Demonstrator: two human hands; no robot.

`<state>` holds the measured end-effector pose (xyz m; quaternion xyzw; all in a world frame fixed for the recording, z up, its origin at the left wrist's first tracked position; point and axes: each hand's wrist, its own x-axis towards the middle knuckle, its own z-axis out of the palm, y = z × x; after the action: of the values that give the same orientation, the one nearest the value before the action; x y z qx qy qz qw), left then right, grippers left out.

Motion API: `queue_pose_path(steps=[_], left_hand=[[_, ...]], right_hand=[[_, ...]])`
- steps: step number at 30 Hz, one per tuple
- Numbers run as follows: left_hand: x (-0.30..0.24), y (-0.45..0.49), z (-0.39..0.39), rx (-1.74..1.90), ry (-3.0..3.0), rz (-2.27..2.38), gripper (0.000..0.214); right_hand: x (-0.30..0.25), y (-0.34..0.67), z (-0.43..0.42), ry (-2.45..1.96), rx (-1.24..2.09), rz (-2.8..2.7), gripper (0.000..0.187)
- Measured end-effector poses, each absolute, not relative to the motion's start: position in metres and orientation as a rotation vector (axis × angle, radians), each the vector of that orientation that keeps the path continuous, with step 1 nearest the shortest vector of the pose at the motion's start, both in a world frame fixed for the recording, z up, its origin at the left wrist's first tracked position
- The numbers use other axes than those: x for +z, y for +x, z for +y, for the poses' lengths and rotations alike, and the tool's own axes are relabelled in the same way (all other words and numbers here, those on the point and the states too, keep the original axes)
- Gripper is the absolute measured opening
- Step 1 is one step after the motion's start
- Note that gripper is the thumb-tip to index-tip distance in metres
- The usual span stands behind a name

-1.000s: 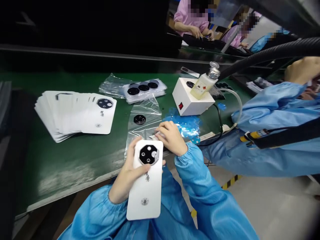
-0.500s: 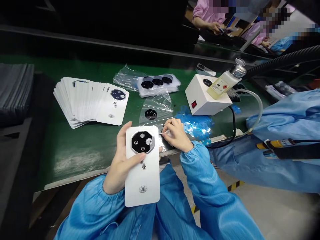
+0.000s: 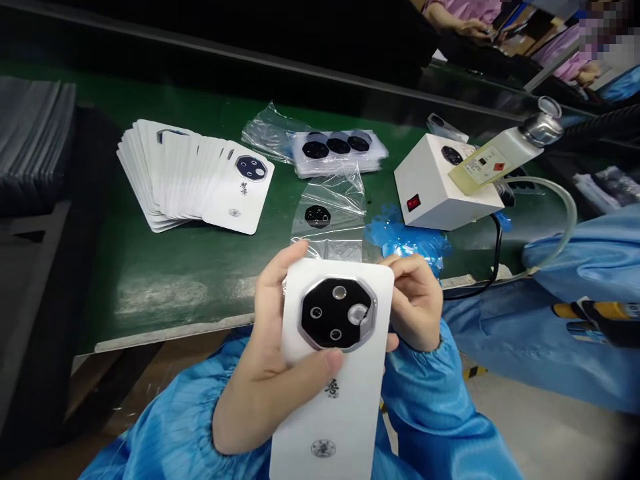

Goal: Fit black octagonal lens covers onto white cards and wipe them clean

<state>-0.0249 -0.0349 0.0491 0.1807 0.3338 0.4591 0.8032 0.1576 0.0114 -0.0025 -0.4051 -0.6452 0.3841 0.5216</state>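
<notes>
My left hand (image 3: 270,380) is wrapped round a white phone back cover (image 3: 353,407), held up close to me. Its thumb lies just below the black octagonal camera lens plate (image 3: 325,293), which has a silver rim and is set in the cover's upper part. Dark characters and a round emblem are printed lower down. My right hand (image 3: 417,303) is closed at the cover's upper right edge, fingers curled in. Its fingertips are partly hidden by the cover, and what they pinch does not show. Behind the cover, a clear plastic sheet (image 3: 325,250) carries a black lens plate (image 3: 317,216).
Fanned white back covers (image 3: 185,183) lie at left, beyond them a dark stack (image 3: 33,147). Bagged lens plates (image 3: 340,160) lie at the back. Blue film discs (image 3: 405,240) are near a white box (image 3: 440,190) with a tilted pump bottle (image 3: 493,160). Co-workers stand nearby.
The back cover has come closer to me and shifted right in view. My right hand, earlier pinching a thin white thing over the plastic sheet, is now at the cover's edge.
</notes>
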Motion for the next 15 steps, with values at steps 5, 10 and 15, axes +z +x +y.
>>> queue_pose_path(steps=[5,10,15], left_hand=[[0.055,-0.020,-0.037,1.078,0.451,0.711,0.083],[0.046,-0.018,-0.039,1.176,0.703,0.945,0.071],[0.030,-0.012,-0.039,1.437,0.998,1.107,0.066]], right_hand=[[0.016,0.156,-0.002,-0.785,0.808,-1.408,0.008],[0.025,0.154,-0.009,-0.793,0.738,-1.535,0.015],[0.024,0.152,-0.012,-0.902,0.770,-1.527,0.019]])
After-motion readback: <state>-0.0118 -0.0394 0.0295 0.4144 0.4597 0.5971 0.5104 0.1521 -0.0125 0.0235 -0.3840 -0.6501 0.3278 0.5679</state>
